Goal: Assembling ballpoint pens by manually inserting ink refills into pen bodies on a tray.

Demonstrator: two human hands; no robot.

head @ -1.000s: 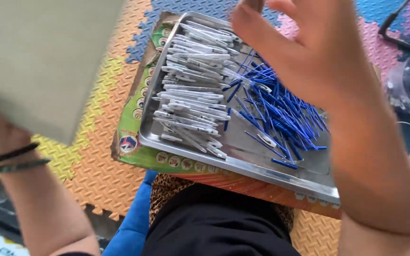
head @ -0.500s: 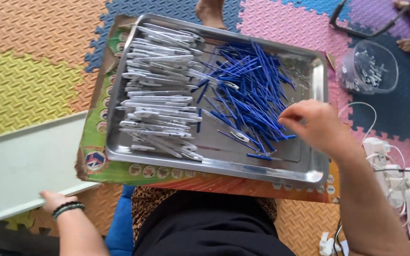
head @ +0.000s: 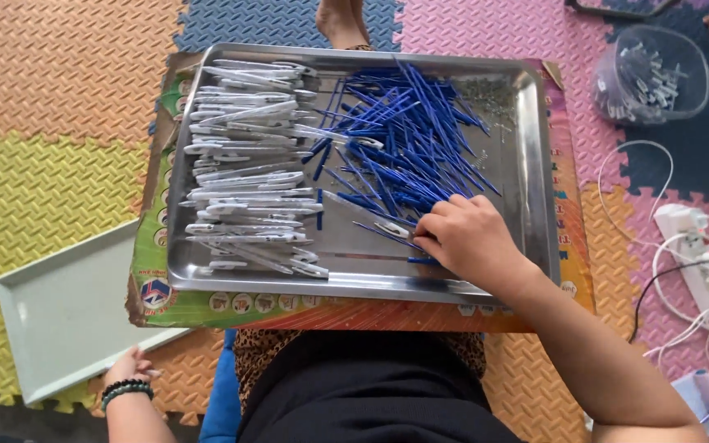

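A steel tray rests on a printed cardboard box across my lap. White pen barrels fill its left half and thin blue refills are heaped in the middle and right. My right hand lies in the tray at the near edge of the blue heap, fingers curled shut on a blue refill. My left hand, with dark bead bracelets, sits at the lower left against the near edge of a pale flat tray lying on the mat, fingers apart.
Small metal bits lie in the steel tray's far right corner. A clear tub of small parts stands at the upper right. A white power strip with cables lies at the right. A bare foot shows beyond the tray.
The pale tray came down from in front of the camera to the mat at the left. My right hand dropped from above into the steel tray and closed on the blue refills.
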